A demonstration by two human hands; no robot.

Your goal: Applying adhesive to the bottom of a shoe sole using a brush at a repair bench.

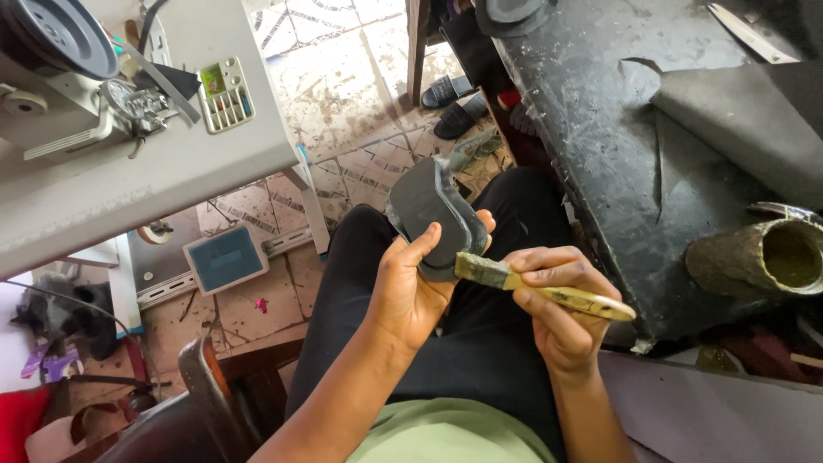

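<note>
My left hand [411, 287] grips a dark grey shoe sole piece [431, 214], held upright over my lap with the thumb across its face. My right hand [561, 313] holds a small brush [540, 287] with a yellowish handle. The brush's bristle end touches the lower edge of the sole piece. Both hands are above my black trousers, close together.
A glue-stained black worktable [600, 129] stands to the right, with a grimy tin can [759, 257], dark sheet material [737, 129] and a blade [750, 34]. A white sewing machine table [154, 163] is at the left. Sandals [454, 103] lie on the tiled floor. A chair back [206, 377] is at lower left.
</note>
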